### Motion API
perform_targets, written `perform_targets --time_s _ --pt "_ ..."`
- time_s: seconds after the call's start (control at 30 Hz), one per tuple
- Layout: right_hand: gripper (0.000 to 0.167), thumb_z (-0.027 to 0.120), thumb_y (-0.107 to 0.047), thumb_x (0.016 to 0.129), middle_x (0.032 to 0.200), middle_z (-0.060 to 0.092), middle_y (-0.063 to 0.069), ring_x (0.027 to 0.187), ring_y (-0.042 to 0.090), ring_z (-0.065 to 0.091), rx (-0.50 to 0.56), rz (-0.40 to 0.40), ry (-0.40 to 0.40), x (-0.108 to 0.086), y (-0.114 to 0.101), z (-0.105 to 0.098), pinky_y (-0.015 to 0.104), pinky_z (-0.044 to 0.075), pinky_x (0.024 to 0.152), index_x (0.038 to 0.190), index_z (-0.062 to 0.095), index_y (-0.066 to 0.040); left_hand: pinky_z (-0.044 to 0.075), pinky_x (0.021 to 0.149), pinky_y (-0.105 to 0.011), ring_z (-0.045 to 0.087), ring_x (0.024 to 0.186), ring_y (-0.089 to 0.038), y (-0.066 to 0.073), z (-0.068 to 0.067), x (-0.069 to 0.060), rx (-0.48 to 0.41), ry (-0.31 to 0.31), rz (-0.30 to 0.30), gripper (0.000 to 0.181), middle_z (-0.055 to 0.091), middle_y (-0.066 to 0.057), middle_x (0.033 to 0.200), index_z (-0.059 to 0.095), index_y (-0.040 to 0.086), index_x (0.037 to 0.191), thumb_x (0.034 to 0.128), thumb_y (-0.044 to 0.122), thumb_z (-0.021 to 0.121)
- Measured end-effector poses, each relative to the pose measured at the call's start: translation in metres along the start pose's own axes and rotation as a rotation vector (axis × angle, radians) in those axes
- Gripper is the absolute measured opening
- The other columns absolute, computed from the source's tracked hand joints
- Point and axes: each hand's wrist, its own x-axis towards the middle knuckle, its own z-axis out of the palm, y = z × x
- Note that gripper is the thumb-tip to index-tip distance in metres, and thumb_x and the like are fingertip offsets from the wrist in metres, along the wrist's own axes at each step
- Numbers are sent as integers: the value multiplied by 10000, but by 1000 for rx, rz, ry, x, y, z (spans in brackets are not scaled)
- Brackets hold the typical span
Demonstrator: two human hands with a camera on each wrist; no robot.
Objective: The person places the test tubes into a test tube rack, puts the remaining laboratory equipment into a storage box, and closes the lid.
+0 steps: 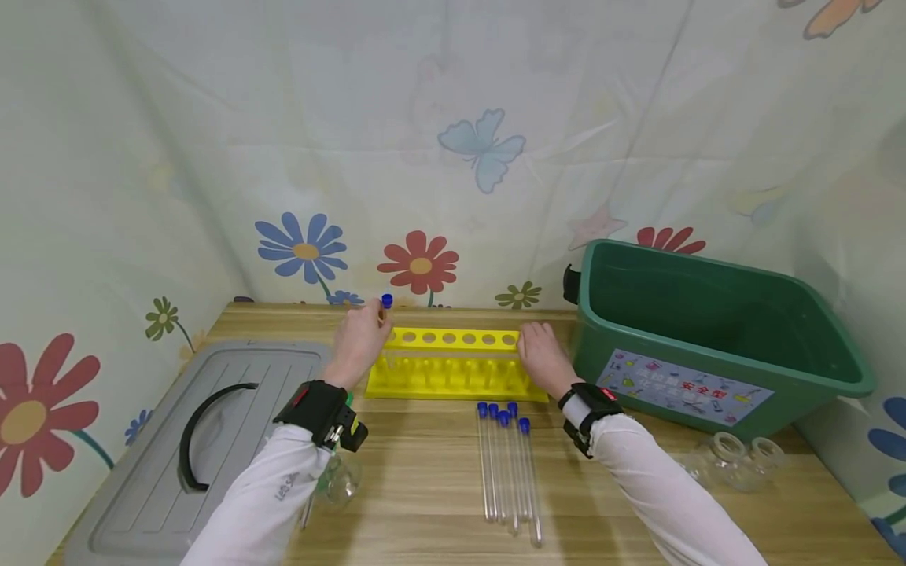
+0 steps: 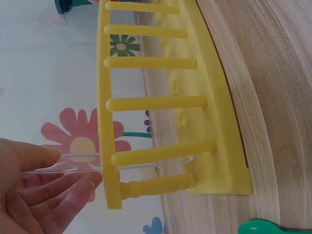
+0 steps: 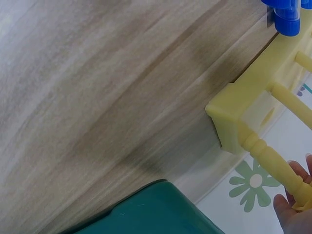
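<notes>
A yellow test tube rack point(image 1: 453, 387) stands upright on the table. At its left end my left hand point(image 1: 359, 338) pinches a clear test tube with a blue cap point(image 1: 387, 300). In the left wrist view the tube point(image 2: 80, 163) passes through the top bar of the rack point(image 2: 108, 105), its rounded end beyond the bar near the base, with the left hand point(image 2: 46, 190) around its upper part. My right hand point(image 1: 546, 358) grips the rack's right end; in the right wrist view the fingers of that hand point(image 3: 295, 207) are at the top of the end post point(image 3: 273, 163).
Several blue-capped tubes point(image 1: 513, 472) lie in front of the rack. A green bin point(image 1: 679, 330) stands at the right, with glass bottles point(image 1: 736, 462) before it. A grey lid point(image 1: 233, 424) with a black handle lies at the left; a glass vessel point(image 1: 341, 481) sits by my left forearm.
</notes>
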Motion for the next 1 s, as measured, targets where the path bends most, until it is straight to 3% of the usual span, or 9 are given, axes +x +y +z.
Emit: perform_targets --time_s 0.43,0.63,0.73,0.87,1.0 --pt "288 320 -140 981 1061 511 162 938 288 411 1 -3 -2 0 -1 -2 383 357 860 1116 497 44 365 421 -260 468 469 -189 -5 0 1 -8 -32 -28 155 521 -90 655 532 -11 921 880 127 590" --pt "278 324 -126 979 1049 513 168 941 290 418 -25 -28 3 0 -1 -1 382 344 869 1103 498 52 342 426 -247 465 487 -196 -1 -4 2 -44 -113 -159 314 497 -98 649 484 -5 1011 853 216 642" --pt "276 327 -124 979 1052 513 169 944 290 420 -35 -31 1 -1 -1 -1 383 340 874 1106 496 53 348 440 -253 470 508 -208 3 -10 2 -65 -124 -197 359 520 -123 708 467 -5 1062 856 236 636" --pt "270 340 -119 974 1052 516 173 937 293 420 -17 -27 6 -2 -3 -3 387 347 869 1103 500 58 379 472 -265 480 550 -226 11 -20 -1 -84 -77 -180 339 538 -145 798 480 -23 1058 870 227 613" --pt "272 339 -119 973 1056 516 175 931 296 417 -3 -16 6 -2 -2 -2 392 355 861 1108 499 57 380 469 -274 475 532 -231 20 -28 -4 -87 -18 -126 283 524 -143 746 487 -22 1002 883 211 596"
